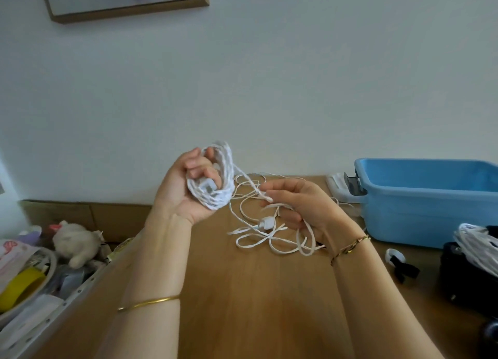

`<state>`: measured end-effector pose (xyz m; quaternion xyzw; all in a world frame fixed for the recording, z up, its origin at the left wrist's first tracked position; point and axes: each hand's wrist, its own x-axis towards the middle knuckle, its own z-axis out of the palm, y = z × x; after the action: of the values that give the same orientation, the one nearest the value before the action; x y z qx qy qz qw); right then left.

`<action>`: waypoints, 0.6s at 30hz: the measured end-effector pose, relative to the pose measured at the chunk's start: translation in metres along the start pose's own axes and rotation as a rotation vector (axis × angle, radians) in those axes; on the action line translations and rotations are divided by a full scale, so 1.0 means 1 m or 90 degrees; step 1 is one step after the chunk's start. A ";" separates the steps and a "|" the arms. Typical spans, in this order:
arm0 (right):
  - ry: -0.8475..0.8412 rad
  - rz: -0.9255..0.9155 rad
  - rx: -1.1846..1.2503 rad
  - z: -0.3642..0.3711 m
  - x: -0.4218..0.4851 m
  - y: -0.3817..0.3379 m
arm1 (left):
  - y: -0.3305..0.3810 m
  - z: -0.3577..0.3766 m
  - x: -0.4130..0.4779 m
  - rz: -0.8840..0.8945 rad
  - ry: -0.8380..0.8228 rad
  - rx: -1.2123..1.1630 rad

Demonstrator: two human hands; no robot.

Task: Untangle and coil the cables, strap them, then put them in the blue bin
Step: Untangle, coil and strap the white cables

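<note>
My left hand point(186, 188) is raised above the wooden table point(242, 291) and grips a coil of white braided cable point(218, 175), its fingers through the loops. A strand runs from the coil to my right hand point(299, 205), which pinches it between thumb and fingertips. Under that hand a loose tangle of flat white cable point(269, 237) with a white plug point(265, 223) lies on the table. The blue bin point(431, 199) stands at the right against the wall. A black strap point(401, 267) lies on the table in front of it.
A second white cable coil point(477, 240) rests on a black object point(469, 275) at the right edge. Left of the table is an open box point(40, 272) with a plush toy, yellow tape and packets. A white device point(339, 186) sits behind the bin.
</note>
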<state>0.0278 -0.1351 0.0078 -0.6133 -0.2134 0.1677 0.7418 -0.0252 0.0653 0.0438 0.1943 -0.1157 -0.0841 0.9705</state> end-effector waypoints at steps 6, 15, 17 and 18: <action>-0.012 -0.001 -0.172 -0.003 -0.005 -0.002 | 0.020 -0.001 -0.008 0.306 0.203 0.048; -0.150 -0.027 -0.435 0.013 -0.015 -0.015 | -0.004 -0.007 0.013 0.528 0.294 0.300; -0.136 -0.031 -0.457 0.013 -0.019 -0.022 | -0.009 -0.014 0.014 0.578 0.317 0.609; -0.121 -0.041 -0.466 0.012 -0.020 -0.025 | -0.009 -0.018 0.015 0.589 0.322 0.787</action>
<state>0.0044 -0.1398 0.0318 -0.8124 -0.3462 0.1133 0.4554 -0.0076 0.0609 0.0273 0.6409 0.0130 0.4514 0.6208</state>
